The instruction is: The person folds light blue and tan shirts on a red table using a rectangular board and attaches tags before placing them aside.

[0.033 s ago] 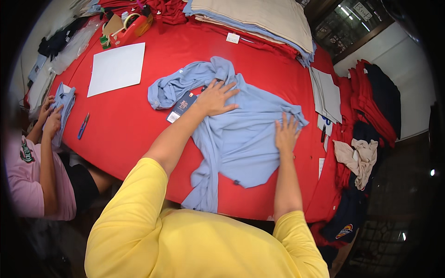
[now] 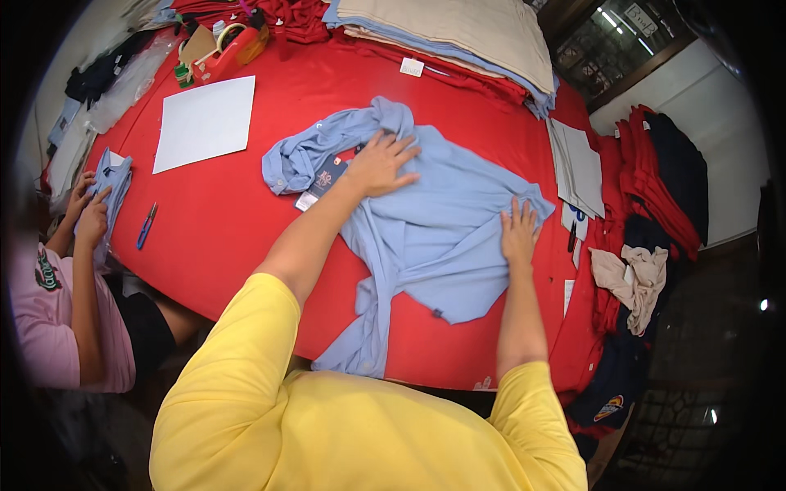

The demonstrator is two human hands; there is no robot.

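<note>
A light blue buttoned shirt (image 2: 446, 221) lies partly spread, with creases, on the red-covered table. My left hand (image 2: 381, 168) rests flat on it near the collar end, fingers spread. My right hand (image 2: 519, 237) presses on the shirt's right edge, its fingers also apart. A dark hang tag (image 2: 329, 174) sticks out beside my left wrist, partly covered by my forearm. One length of the shirt, possibly a sleeve (image 2: 360, 335), trails down to the table's near edge.
White sheets lie left (image 2: 205, 123) and right (image 2: 575, 168). Snips (image 2: 147, 227) are at the left, near a co-worker holding a folded blue garment (image 2: 115, 184). Garment stacks (image 2: 446, 33) and a red tape dispenser (image 2: 219, 57) stand at the back; more clothes (image 2: 655, 172) hang right.
My right hand has slid a little to the right, and the shirt's right edge and lower hem have shifted with it. My left hand has barely moved.
</note>
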